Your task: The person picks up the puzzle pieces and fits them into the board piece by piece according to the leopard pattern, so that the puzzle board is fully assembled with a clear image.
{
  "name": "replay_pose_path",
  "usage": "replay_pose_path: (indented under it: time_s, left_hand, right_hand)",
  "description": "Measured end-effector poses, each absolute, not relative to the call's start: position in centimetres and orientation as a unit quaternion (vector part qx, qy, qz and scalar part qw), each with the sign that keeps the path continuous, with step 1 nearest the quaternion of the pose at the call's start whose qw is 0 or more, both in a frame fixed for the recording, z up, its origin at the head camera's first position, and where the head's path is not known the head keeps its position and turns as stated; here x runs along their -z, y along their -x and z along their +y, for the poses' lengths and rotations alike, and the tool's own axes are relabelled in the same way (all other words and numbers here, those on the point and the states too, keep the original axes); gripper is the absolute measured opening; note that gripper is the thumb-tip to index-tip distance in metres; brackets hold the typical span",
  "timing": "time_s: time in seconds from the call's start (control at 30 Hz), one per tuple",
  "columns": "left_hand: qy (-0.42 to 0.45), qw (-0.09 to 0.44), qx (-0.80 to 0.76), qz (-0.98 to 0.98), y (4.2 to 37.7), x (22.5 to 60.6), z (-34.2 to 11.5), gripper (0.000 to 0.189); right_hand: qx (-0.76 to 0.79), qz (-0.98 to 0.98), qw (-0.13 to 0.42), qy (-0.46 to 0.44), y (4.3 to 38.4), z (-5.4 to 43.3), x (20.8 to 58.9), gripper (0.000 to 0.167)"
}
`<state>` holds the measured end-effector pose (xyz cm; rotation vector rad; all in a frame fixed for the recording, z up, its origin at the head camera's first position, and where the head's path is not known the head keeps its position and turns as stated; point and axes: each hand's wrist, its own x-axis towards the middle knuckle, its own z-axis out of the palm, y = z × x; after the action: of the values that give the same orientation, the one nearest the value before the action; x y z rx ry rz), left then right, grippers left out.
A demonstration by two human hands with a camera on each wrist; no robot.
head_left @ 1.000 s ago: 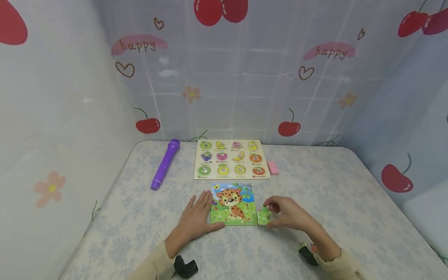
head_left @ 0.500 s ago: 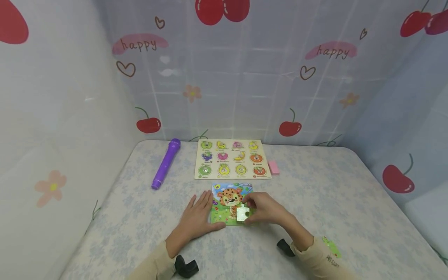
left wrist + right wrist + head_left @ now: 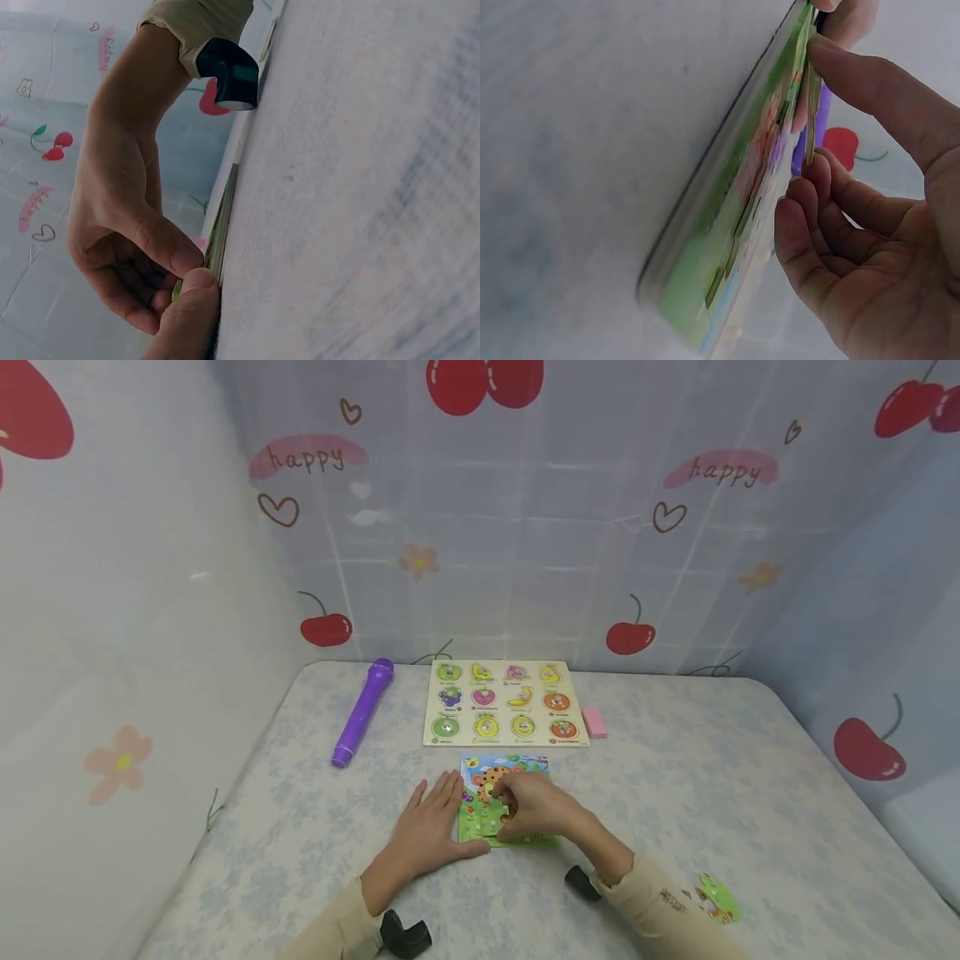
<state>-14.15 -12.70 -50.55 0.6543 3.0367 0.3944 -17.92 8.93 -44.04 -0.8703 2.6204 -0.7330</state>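
Note:
A small leopard jigsaw puzzle (image 3: 468, 831) lies on the table between both hands. My left hand (image 3: 420, 831) rests with straight fingers along its left edge, the thumb at its lower left corner. Over the lower middle of the picture, my right hand (image 3: 543, 806) pinches a jigsaw piece (image 3: 812, 112) between thumb and fingertips. In the right wrist view this piece is seen edge-on, tilted, close to the puzzle's surface; whether it touches cannot be told. The right hand hides much of the leopard in the head view. Near the right forearm lie loose jigsaw pieces (image 3: 720, 900), partly covered by the sleeve.
Behind the puzzle lies a fruit peg board (image 3: 506, 703), with a pink block (image 3: 595, 722) at its right side. A purple toy microphone (image 3: 363, 714) lies to the left. Printed curtains (image 3: 495, 543) enclose the table (image 3: 675, 760) at the back and sides.
My right hand has carried the jigsaw piece leftward from beside the puzzle to above its lower middle. Loose pieces by the right forearm have come into view. The left hand has stayed put.

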Motion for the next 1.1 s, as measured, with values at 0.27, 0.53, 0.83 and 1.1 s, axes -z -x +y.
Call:
replay_pose_path:
  time_s: [0.27, 0.53, 0.83, 1.1]
  left_hand:
    - [-0.212, -0.003, -0.118, 0.97, 14.0, 50.5, -12.6, 0.116]
    - [-0.21, 0.0, -0.115, 0.971, 14.0, 50.3, -12.5, 0.116]
    - [-0.206, 0.004, -0.115, 0.972, 14.1, 50.3, -12.5, 0.116]
    - [-0.207, 0.003, -0.117, 0.971, 14.0, 50.2, -12.6, 0.116]
  right_hand:
    - [0.242, 0.906, 0.146, 0.314, 18.4, 7.5, 44.6, 0.049]
    - [0.232, 0.909, 0.16, 0.307, 18.4, 7.0, 44.6, 0.048]
    - [0.231, 0.908, 0.166, 0.308, 18.5, 6.8, 44.6, 0.05]
    - [0.238, 0.903, 0.172, 0.314, 18.5, 7.0, 44.3, 0.041]
